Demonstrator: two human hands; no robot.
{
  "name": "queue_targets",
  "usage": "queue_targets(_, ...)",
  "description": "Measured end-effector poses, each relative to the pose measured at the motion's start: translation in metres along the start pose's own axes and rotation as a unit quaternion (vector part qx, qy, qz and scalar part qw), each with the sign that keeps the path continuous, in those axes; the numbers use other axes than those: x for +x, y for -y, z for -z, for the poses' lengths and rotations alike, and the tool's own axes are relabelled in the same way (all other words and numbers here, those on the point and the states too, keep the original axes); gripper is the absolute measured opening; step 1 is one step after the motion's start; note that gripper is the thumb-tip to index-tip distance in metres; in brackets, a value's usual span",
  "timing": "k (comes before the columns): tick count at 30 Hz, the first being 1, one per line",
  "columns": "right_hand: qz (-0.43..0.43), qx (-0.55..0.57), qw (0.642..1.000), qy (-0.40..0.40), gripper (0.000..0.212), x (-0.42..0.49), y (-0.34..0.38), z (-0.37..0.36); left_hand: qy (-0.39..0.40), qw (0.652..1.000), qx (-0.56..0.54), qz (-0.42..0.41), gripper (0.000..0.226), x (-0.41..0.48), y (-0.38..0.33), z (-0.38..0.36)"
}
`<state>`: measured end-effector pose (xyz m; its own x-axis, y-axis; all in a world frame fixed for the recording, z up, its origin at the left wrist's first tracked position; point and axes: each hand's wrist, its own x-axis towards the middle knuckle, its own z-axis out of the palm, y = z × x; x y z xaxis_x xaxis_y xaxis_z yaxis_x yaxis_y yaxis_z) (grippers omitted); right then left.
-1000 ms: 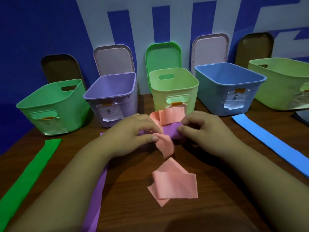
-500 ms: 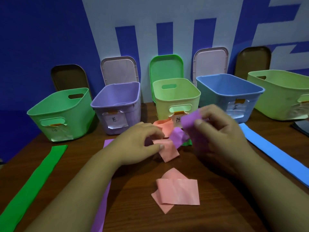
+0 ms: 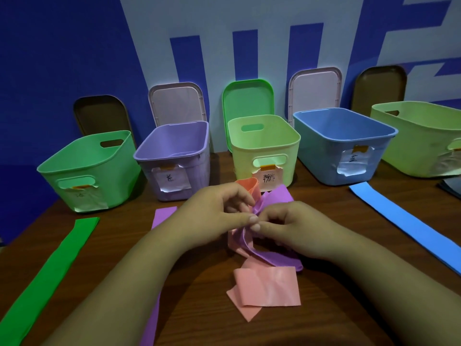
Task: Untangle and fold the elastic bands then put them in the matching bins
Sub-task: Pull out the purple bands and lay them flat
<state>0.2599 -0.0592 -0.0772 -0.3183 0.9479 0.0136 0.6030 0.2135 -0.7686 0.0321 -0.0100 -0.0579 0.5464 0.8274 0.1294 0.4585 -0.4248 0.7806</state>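
**Fingers [image 3: 245,219] pinch the tangle**

Both the left hand [image 3: 217,211] and right hand [image 3: 294,231] grip the knot where purple band [image 3: 282,262] and pink band [image 3: 269,288] cross, just above the counter [image 3: 324,196], probably to tease them apart. Flat aside lie a green band [image 3: 50,270] and a blue band [image 3: 409,228]. That makes four bands, with five bins [image 3: 264,121] behind.

Head-worn view, close above table [image 3: 204,320]

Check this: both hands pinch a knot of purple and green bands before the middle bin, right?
No. The head view shows the purple band knotted with the pink band, not green; left hand and right hand pinch it before the middle bin.
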Motion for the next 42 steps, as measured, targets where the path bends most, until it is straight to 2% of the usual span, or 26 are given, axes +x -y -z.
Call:
queue_targets(4,-0.037,0.004,0.999,0.028,0.036,0.0025,0.0003,0.0016,0.017,1.0,0.008,-0.011,0.028,-0.0002,0.0025,-0.0011)
queue_targets(11,-0.053,0.096,0.992,0.068,0.042,0.0018,0.0007,0.0027,0.025,0.999,0.03,-0.02,0.032,-0.0011,0.0047,0.0011)
queue_targets(22,-0.039,0.135,0.988,0.065,0.035,0.0024,-0.0016,0.0013,0.037,0.999,-0.004,0.001,0.033,-0.0015,0.0054,0.0015)
queue_targets(29,-0.008,0.12,0.991,0.056,0.033,0.0026,-0.0006,-0.0006,0.039,0.998,-0.046,0.015,0.036,-0.0028,0.003,0.003)
queue_targets(33,0.009,0.115,0.992,0.055,0.043,0.0021,0.0002,-0.0016,0.045,0.998,-0.05,0.016,0.038,-0.004,0.002,0.0034)
queue_targets(42,0.005,0.102,0.993,0.06,0.032,0.0005,0.0004,0.0019,0.055,0.995,-0.077,0.022,0.041,-0.0053,-0.0009,0.0033)
